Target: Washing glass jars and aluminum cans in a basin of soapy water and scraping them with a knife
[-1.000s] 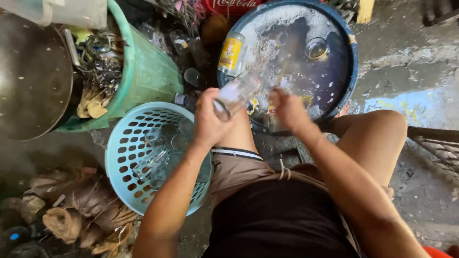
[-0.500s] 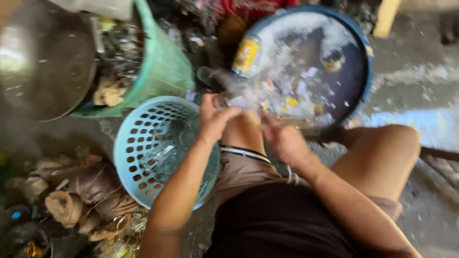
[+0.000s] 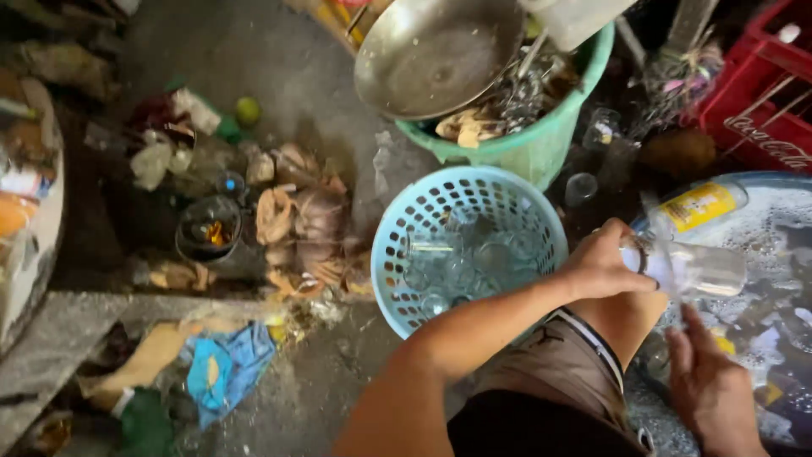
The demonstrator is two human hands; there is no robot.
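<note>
My left hand (image 3: 602, 262) grips a clear drinking glass (image 3: 698, 269) by its rim, holding it sideways over the edge of a blue basin (image 3: 765, 179) of soapy water. Below it, my right hand (image 3: 709, 385) hangs with fingers spread, just under the glass and not clearly touching it. Left of the hands a light blue perforated basket (image 3: 397, 233) holds several clear glasses.
A green bucket (image 3: 541, 144) with a metal pan (image 3: 436, 55) on top stands behind the basket. A yellow-labelled bottle (image 3: 698, 205) lies at the basin's rim, a red crate (image 3: 761, 93) at top right. Coconut husks (image 3: 296, 224), rags and rubbish cover the ground to the left.
The view has swung left, so basket and bucket sit more central. Both hands stay at the basin's edge, with the glass now held sideways in my left hand.
</note>
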